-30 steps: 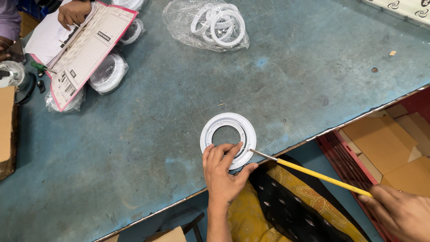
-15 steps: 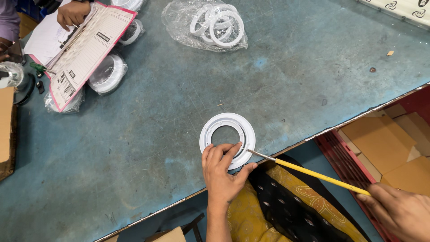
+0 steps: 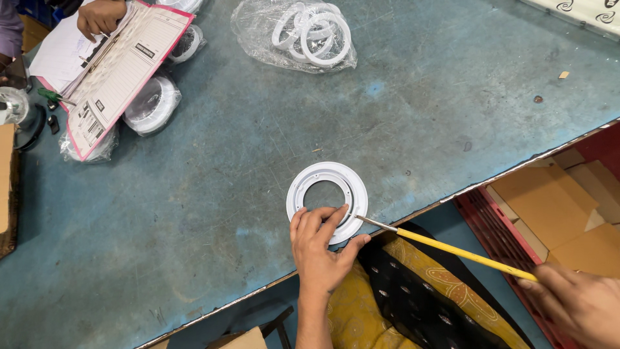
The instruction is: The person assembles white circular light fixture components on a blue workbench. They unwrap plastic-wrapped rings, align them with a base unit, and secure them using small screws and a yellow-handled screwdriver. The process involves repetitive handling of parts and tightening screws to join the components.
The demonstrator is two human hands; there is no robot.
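A white plastic ring (image 3: 326, 191) lies flat on the blue table (image 3: 258, 142) near its front edge. My left hand (image 3: 321, 248) rests on the ring's near rim, fingers spread, pinning it down. My right hand (image 3: 577, 304) grips the far end of a thin yellow-handled brush (image 3: 452, 249). The brush's metal tip touches the ring's right inner edge beside my left fingertips.
A clear bag of white rings (image 3: 297, 35) sits at the table's back. Another person's hand (image 3: 98, 16) holds a pink-edged folder of papers (image 3: 113, 71) at back left, above more bagged rings (image 3: 152, 103). A red crate with cardboard (image 3: 555, 200) stands at right.
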